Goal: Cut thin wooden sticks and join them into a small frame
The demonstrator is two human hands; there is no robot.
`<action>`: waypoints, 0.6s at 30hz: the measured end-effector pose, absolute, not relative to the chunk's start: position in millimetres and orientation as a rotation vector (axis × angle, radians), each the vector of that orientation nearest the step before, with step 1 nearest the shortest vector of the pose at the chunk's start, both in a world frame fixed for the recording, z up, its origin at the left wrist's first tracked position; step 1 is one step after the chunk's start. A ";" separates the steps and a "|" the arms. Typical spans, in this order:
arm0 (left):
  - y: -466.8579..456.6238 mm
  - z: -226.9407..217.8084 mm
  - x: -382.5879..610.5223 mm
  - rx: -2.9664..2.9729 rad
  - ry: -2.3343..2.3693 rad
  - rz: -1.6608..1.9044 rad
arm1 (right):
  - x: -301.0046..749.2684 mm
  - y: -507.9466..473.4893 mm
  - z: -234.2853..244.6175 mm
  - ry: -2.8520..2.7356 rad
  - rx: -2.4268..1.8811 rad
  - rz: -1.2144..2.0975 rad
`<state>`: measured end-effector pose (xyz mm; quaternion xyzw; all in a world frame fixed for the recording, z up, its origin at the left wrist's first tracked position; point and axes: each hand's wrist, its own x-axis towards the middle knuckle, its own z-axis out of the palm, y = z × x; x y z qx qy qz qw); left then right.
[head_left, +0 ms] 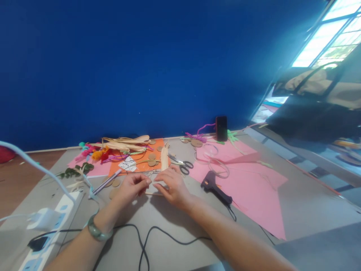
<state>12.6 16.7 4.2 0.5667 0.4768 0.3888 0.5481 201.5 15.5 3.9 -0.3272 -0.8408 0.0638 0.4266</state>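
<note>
My left hand, with a green bangle at its wrist, is closed in a pinch of thumb and forefinger. Facing it, my right hand curves its thumb and forefinger toward the same spot. The fingertips of both hands almost meet, and whatever is between them is too small to make out. Under the hands lies a thin pale stick. Just beyond the fingers are a pale wooden strip and scissors with black handles. A black hot glue gun rests right of my right hand.
Pink paper covers the right side. Orange paper at the back carries wooden discs and a raffia bundle. A phone leans on the blue wall. A power strip and black cable lie nearest me.
</note>
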 end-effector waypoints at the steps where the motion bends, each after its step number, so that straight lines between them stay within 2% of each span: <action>1: 17.0 3.3 12.0 1.327 1.122 0.927 | 201.7 15.7 4.2 -2.088 -0.815 0.157; 18: 15.8 8.4 14.9 1.376 1.228 0.979 | 200.1 12.9 2.0 -2.027 -0.892 0.197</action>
